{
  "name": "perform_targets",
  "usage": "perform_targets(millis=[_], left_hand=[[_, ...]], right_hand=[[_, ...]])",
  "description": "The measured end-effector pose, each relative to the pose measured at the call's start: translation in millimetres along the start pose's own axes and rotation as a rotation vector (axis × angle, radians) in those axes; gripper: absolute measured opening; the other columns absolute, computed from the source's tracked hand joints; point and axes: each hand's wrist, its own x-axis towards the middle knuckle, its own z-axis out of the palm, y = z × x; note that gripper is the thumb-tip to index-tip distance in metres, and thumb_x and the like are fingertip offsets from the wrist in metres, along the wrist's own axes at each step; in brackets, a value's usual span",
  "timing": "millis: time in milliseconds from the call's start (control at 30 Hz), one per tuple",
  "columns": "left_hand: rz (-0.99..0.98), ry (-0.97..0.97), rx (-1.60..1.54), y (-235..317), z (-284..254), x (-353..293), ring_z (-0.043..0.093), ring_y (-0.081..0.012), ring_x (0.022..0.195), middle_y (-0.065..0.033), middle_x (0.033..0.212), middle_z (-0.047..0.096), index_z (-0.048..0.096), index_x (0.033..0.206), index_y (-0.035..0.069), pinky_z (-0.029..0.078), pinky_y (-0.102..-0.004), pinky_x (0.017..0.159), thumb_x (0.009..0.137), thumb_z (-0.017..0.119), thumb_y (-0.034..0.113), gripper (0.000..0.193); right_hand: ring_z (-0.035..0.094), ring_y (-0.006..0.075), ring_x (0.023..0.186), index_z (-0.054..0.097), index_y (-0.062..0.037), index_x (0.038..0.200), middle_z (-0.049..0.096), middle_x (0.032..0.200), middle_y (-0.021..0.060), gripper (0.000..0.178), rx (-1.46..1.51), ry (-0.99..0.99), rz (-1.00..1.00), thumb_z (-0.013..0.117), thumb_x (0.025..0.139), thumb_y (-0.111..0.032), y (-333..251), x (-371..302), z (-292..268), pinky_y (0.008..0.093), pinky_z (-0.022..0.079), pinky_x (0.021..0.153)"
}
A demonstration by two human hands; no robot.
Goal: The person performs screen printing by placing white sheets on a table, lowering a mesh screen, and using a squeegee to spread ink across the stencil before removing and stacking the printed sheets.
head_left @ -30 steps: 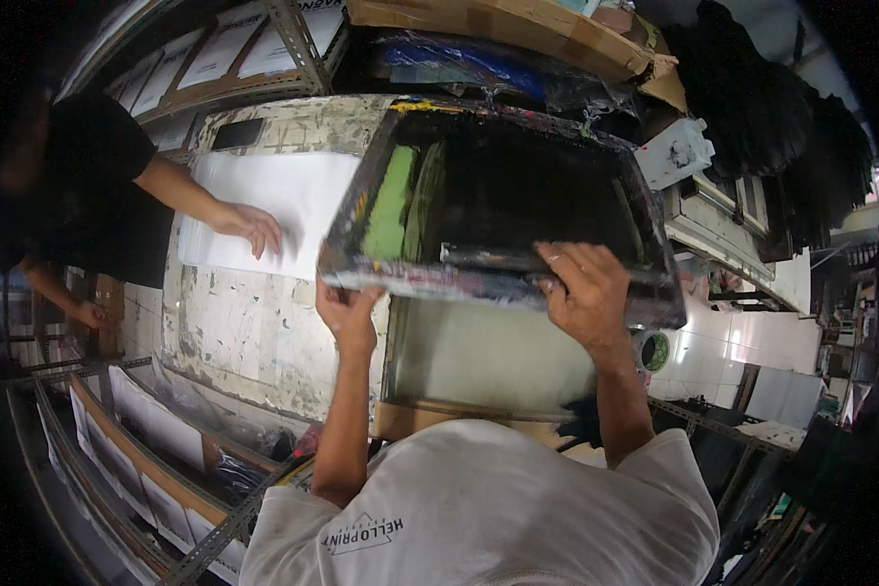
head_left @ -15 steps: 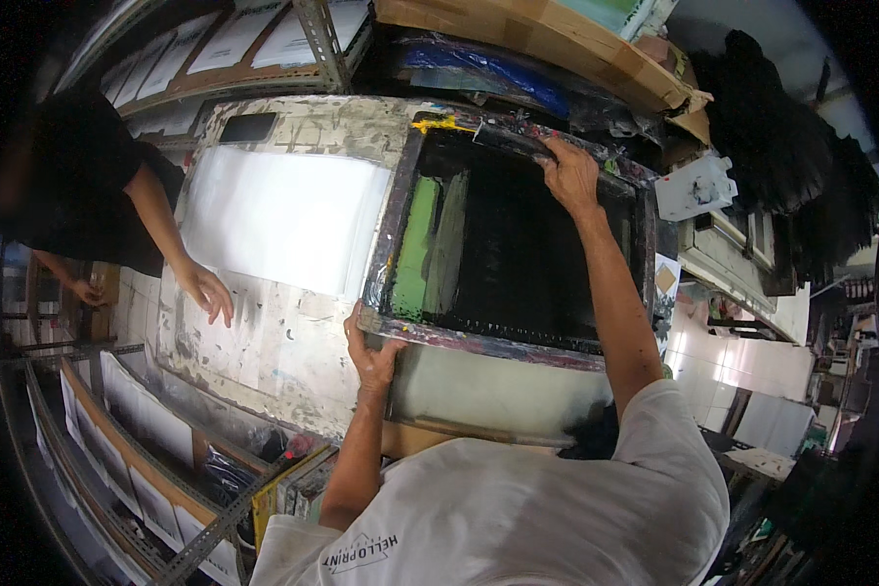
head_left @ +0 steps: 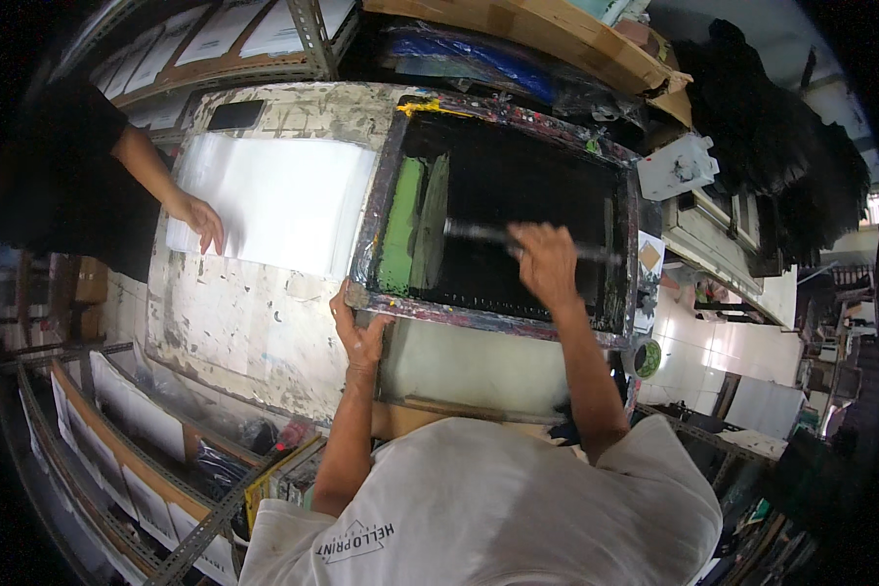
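Grips the screen frame (head_left: 479, 315), at twelve o'clock, by its seven-o'clock corner with left hand (head_left: 360, 338) and a squeegee (head_left: 479, 232) mid-frame with right hand (head_left: 547, 264) (seemingly mid-pass over well-spread dark ink (head_left: 527, 181), unfinished).

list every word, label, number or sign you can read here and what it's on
Pale shirt: dark lettering with a thin outlined shape; wording not copied here.
White papers on the upper shelf: any print is too small and blurred to read.
White sheet at lower left: faint marks, too blurred to read.
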Motion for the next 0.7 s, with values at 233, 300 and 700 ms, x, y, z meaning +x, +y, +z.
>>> perform_targets(millis=[233,300,700], left_hand=[[-0.022,0.003,-0.031,7.4,4.3,2.8,0.051,-0.0265,0.119,-0.0120,0.123,0.049,0.043,0.144,-0.003,0.041,-0.0389,0.107,0.066,0.088,0.013,0.091],[0.050,0.001,0.100,1.3,-0.9,2.0,0.044,-0.0313,0.130,-0.0162,0.140,0.046,0.047,0.142,-0.002,0.038,-0.0422,0.110,0.066,0.090,0.019,0.090],[0.190,-0.064,0.379,6.1,-11.3,5.8,0.036,-0.0353,0.139,-0.0203,0.158,0.033,0.053,0.137,-0.002,0.034,-0.0441,0.114,0.064,0.088,0.011,0.082]], right_hand=[[0.063,0.0293,0.082,0.071,-0.0105,0.123,0.071,0.096,0.0108,0.042,0.165,-0.075,0.109,0.065,0.081,-0.006,-50.2,-52.1,-44.7,0.0407,0.046,0.074],[0.065,0.0311,0.081,0.071,-0.0099,0.124,0.071,0.098,0.0130,0.048,0.274,-0.114,0.213,0.067,0.077,-0.003,-46.4,-33.1,-53.2,0.0409,0.049,0.075],[0.048,0.0279,0.109,0.056,-0.0200,0.142,0.053,0.111,0.0101,0.080,0.054,-0.307,0.243,0.080,0.066,-0.011,-15.0,-36.8,13.5,0.0486,0.030,0.096]])
